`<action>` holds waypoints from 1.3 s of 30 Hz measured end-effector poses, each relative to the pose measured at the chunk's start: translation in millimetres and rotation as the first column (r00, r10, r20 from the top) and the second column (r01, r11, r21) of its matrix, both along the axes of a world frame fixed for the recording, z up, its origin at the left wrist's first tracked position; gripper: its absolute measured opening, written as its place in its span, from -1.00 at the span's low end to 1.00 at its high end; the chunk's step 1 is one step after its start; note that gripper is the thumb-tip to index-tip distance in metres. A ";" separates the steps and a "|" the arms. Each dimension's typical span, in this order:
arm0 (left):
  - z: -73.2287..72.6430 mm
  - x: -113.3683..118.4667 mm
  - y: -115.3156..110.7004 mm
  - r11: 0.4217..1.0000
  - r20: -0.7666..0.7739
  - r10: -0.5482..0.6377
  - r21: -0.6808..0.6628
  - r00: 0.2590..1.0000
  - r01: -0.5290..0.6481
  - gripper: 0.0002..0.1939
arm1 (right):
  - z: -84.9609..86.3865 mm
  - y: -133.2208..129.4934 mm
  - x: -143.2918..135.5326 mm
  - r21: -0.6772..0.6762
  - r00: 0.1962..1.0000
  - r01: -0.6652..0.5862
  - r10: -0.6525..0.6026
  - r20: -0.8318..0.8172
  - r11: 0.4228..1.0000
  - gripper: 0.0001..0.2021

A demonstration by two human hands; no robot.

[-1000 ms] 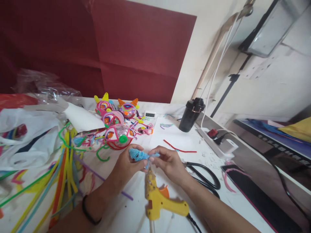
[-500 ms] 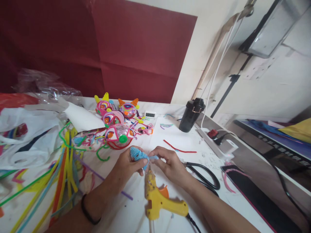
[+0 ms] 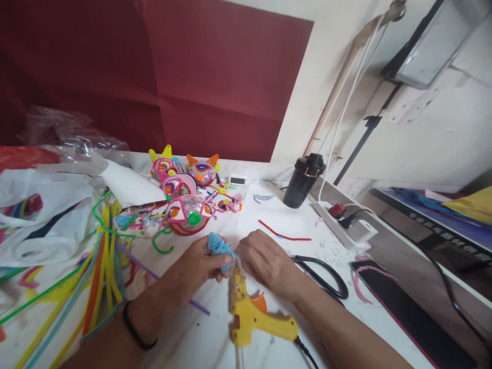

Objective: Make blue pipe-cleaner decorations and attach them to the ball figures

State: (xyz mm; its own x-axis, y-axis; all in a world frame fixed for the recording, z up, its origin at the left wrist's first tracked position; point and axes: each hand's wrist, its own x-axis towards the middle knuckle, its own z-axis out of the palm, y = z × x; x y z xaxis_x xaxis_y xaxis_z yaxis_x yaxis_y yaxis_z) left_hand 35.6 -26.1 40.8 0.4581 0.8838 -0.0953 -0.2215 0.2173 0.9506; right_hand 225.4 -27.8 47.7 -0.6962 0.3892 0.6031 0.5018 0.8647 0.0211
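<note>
My left hand (image 3: 198,261) is closed around a light blue coiled pipe-cleaner piece (image 3: 220,247), with its rounded end sticking up past the fingers. Close on the right, my right hand (image 3: 267,261) has its fingers curled together at the loose end of the same blue piece; its fingertips are partly hidden. Just below the two hands lies a yellow hot glue gun (image 3: 246,312), its nozzle pointing up between them and a clear glue stick at its back end. The blue piece is right above the nozzle; whether they touch I cannot tell.
Scissors with black handles (image 3: 326,277) lie right of my right hand, beyond them a dark phone-like slab (image 3: 407,312). Decorated pipe-cleaner faces (image 3: 188,215) stand at the back. Loose pipe cleaners (image 3: 102,277) spread on the left. A black bottle (image 3: 303,180) and power strip (image 3: 342,228) are back right.
The fingers of my right hand have curled in and turned over at the blue piece's loose end. The blue piece has shifted slightly to the right; the glue gun stays in place.
</note>
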 end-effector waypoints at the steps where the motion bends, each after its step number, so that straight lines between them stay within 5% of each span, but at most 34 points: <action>1: 0.2 -0.3 -0.2 1.000 0.017 -0.012 -0.012 1.000 0.012 -0.82 | 0.3 -0.4 0.1 0.047 0.999 0.008 -0.011 0.043 0.999 -0.83; 5: 1.2 -0.2 -0.5 0.999 0.027 -0.024 -0.020 0.999 0.024 -0.81 | 2.5 -1.7 -0.8 0.126 0.992 0.016 -0.032 0.124 0.992 -0.81; 9: 0.4 1.8 1.7 0.985 -0.112 0.072 0.166 0.991 -0.053 -0.79 | 4.6 -0.4 -1.4 -0.224 0.993 -0.030 0.003 -0.120 0.974 -0.87; 14: 0.3 2.3 -0.8 0.910 -0.332 0.280 0.392 0.901 -0.138 -0.80 | 6.0 2.9 3.1 -0.737 0.931 -0.196 -0.114 -0.348 0.647 -0.89; 18: 3.3 0.4 -4.6 0.866 -0.444 0.317 0.496 0.838 -0.064 -0.85 | 7.9 4.4 5.7 -0.856 0.899 -0.310 -0.164 -0.405 0.415 -0.79; 23: 7.7 1.2 -6.0 0.823 -0.483 0.359 0.567 0.799 -0.028 -0.86 | 8.4 6.0 5.7 -0.876 0.859 -0.429 -0.201 -0.471 0.222 -0.71; 32: 6.4 4.8 -8.8 0.759 -0.518 0.417 0.650 0.747 0.028 -0.87 | 7.1 8.2 6.3 -0.909 0.866 -0.395 -0.275 -0.417 0.132 -0.77; 39: 7.1 3.5 -7.7 0.756 -0.544 0.413 0.652 0.731 0.059 -0.86 | 6.2 5.7 3.3 -0.911 0.858 -0.393 -0.306 -0.412 0.124 -0.94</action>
State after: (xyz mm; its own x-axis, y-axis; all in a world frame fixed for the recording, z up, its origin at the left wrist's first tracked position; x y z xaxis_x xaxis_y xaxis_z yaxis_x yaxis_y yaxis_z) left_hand 39.0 -33.8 47.9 0.3216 0.9055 0.2768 0.4976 -0.4104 0.7642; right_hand 228.7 -22.1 53.9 -0.5515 0.8307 -0.0765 0.0974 -0.0269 -0.9949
